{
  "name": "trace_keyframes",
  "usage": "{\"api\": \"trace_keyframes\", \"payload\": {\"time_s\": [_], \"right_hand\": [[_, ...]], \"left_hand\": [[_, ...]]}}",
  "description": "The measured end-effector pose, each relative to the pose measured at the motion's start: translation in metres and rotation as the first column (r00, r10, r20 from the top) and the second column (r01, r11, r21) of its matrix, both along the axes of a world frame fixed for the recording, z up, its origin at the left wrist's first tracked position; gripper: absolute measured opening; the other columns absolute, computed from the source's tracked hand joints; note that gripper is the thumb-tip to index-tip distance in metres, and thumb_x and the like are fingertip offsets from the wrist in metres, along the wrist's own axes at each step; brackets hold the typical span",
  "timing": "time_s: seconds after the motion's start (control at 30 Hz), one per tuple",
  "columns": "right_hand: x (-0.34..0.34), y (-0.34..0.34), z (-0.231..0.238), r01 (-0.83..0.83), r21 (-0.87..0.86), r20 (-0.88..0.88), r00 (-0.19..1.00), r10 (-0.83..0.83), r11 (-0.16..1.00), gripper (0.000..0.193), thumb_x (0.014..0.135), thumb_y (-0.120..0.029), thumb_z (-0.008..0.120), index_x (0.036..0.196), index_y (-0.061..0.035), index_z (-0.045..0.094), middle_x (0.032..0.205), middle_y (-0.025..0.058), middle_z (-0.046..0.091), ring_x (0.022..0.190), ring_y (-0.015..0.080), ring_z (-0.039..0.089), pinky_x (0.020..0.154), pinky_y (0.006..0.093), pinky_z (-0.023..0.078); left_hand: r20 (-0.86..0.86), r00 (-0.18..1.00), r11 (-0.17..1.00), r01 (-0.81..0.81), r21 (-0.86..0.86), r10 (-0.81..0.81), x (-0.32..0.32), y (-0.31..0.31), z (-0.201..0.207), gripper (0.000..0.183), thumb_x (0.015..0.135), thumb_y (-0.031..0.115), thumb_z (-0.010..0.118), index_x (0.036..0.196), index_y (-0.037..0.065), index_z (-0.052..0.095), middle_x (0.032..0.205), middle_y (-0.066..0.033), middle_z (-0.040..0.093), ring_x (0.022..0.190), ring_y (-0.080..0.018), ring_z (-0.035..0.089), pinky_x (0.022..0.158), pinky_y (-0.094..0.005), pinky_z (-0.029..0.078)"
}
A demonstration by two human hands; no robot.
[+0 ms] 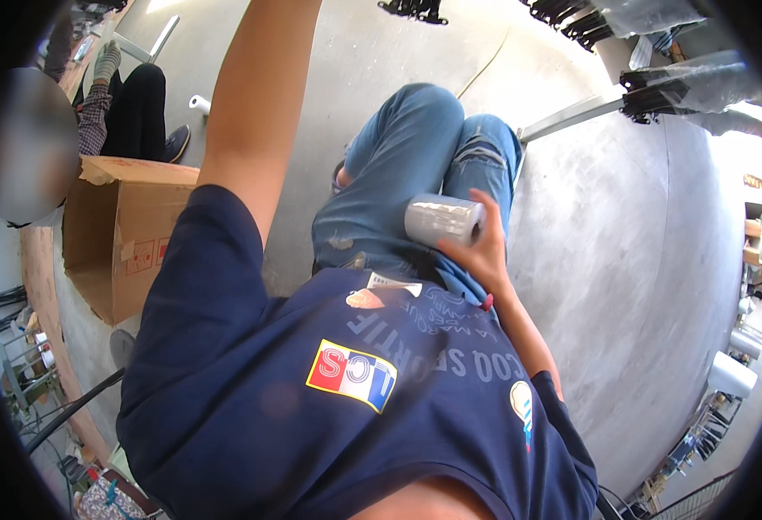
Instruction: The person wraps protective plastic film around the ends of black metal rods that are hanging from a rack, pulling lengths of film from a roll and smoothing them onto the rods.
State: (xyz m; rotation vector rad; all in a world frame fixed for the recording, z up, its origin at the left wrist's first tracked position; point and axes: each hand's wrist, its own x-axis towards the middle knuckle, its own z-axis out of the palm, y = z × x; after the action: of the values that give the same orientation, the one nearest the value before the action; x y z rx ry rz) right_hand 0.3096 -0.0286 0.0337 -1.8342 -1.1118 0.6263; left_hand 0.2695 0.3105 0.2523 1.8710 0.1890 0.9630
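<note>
On my lap lies a short roll of clear plastic film (437, 219), tilted a little across the blue jeans (389, 173). My right hand (482, 243) grips its right end, thumb below and fingers above, with the dark core opening showing between them. My left arm (255, 95) stretches up past the top edge of the picture, so the left hand and anything it holds are out of sight.
An open cardboard box (129, 234) stands at my left, with a seated person (129, 113) beyond it. Another white roll (199, 105) lies on the floor. Bundles of black parts (645, 95) in plastic hang on a metal frame (571, 117) at upper right.
</note>
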Motion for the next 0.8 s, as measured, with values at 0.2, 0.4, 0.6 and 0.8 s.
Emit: {"api": "trace_keyframes", "payload": {"time_s": [0.2, 0.4, 0.6, 0.8], "right_hand": [[0.037, 0.051, 0.097, 0.181, 0.188, -0.618, 0.786, -0.026, 0.965, 0.061, 0.065, -0.025, 0.062, 0.116, -0.0046, 0.037, 0.105, 0.0131, 0.049, 0.096, 0.0214, 0.049, 0.081, 0.0326, 0.040], [0.045, 0.104, 0.200, 0.247, 0.396, -0.851, 0.459, 0.254, 0.884, 0.055, 0.084, -0.042, 0.044, 0.120, -0.0015, 0.037, 0.113, 0.0175, 0.047, 0.099, 0.0293, 0.052, 0.081, 0.0428, 0.044], [0.039, 0.142, 0.215, 0.314, 0.560, -0.824, 0.310, 0.475, 0.766, 0.057, 0.082, -0.043, 0.044, 0.118, 0.0010, 0.038, 0.106, 0.0184, 0.050, 0.094, 0.0333, 0.051, 0.076, 0.0431, 0.047], [0.071, 0.130, 0.200, 0.217, 0.476, -0.778, 0.556, 0.293, 0.852, 0.052, 0.078, -0.035, 0.046, 0.117, -0.0010, 0.041, 0.105, 0.0183, 0.052, 0.087, 0.0332, 0.056, 0.062, 0.0367, 0.051]], "left_hand": [[0.058, 0.994, 0.994, -0.097, 0.056, 0.094, 0.007, 0.011, 0.002, 0.066, 0.062, 0.014, 0.073, 0.118, 0.001, 0.040, 0.098, -0.0099, 0.055, 0.094, -0.0199, 0.053, 0.081, -0.0310, 0.043], [0.416, 0.874, 0.875, -0.389, 0.288, 0.251, 0.023, 0.003, -0.007, 0.075, 0.062, 0.009, 0.069, 0.126, 0.007, 0.028, 0.116, -0.0134, 0.041, 0.109, -0.0248, 0.041, 0.090, -0.0346, 0.037], [0.391, 0.881, 0.817, -0.421, 0.394, 0.265, 0.014, 0.002, -0.027, 0.023, 0.072, 0.014, 0.065, 0.091, 0.006, 0.055, 0.115, -0.0108, 0.037, 0.101, -0.0242, 0.048, 0.081, -0.0333, 0.045], [0.199, 0.968, 0.909, -0.214, 0.359, 0.150, 0.004, -0.008, -0.014, 0.011, 0.070, 0.010, 0.065, 0.079, 0.011, 0.059, 0.109, -0.0092, 0.035, 0.104, -0.0223, 0.041, 0.080, -0.0307, 0.042]]}}
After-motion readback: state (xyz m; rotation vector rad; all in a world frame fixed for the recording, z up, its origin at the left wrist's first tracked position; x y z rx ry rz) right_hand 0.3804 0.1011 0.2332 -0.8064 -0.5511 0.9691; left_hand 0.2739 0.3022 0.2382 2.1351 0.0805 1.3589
